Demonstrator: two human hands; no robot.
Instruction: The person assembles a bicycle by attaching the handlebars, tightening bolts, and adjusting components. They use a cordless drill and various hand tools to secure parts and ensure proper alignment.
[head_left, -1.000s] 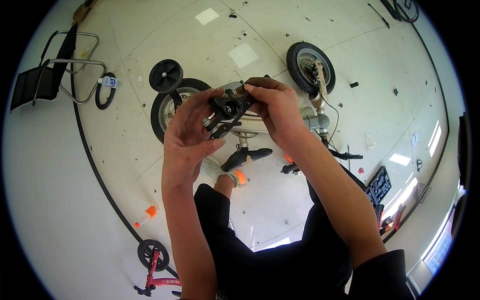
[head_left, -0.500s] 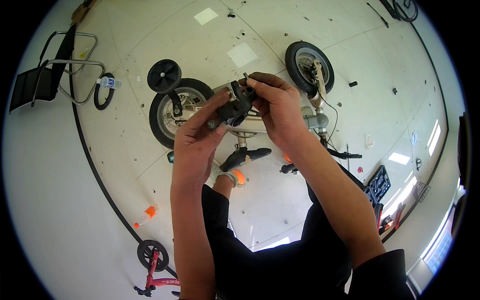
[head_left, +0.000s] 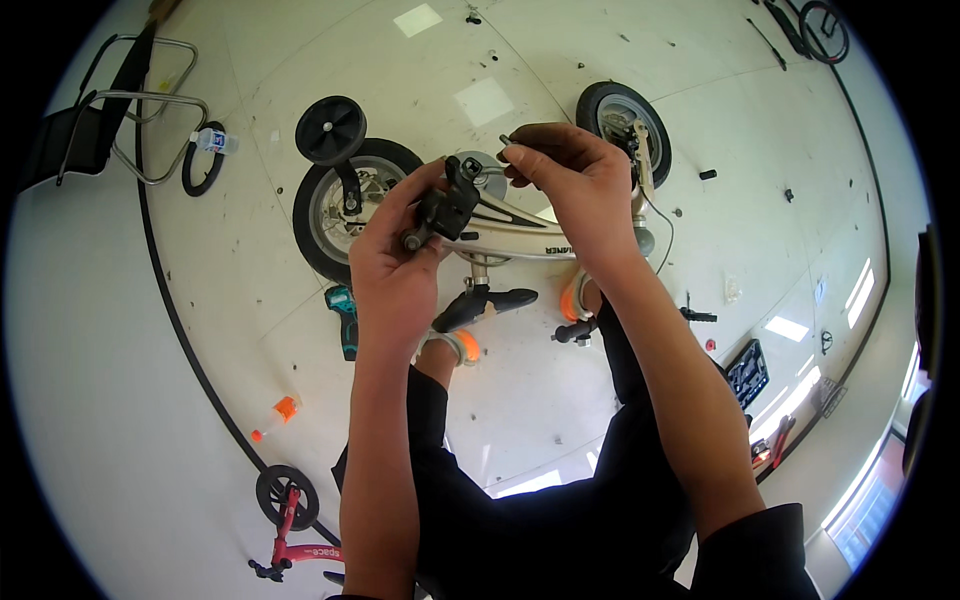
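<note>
My left hand (head_left: 395, 250) is closed around a black clamp-like bracket (head_left: 447, 207) with a metal bolt end at its lower side. Up and to the right, my right hand (head_left: 570, 175) pinches a small metal pin (head_left: 507, 141) between thumb and forefinger, apart from the bracket. Beneath both hands a cream child's bicycle (head_left: 510, 236) lies on its side on the floor. Its wheel with a black tyre (head_left: 312, 228) and a small black training wheel (head_left: 330, 129) are at the left; the other wheel (head_left: 598, 104) is at the right. The black saddle (head_left: 482, 308) points toward me.
A teal and black power drill (head_left: 345, 322) lies left of my legs. Farther left are an orange-capped bottle (head_left: 273, 418) and a red balance bike (head_left: 290, 530). A black chair (head_left: 82, 140) stands at far left. An open tool case (head_left: 748, 373) lies at right, amid scattered small parts.
My right hand has drawn away from the bracket, up and to the right, with the pin in its fingers. The bracket stays in my left hand, slightly turned and shifted left.
</note>
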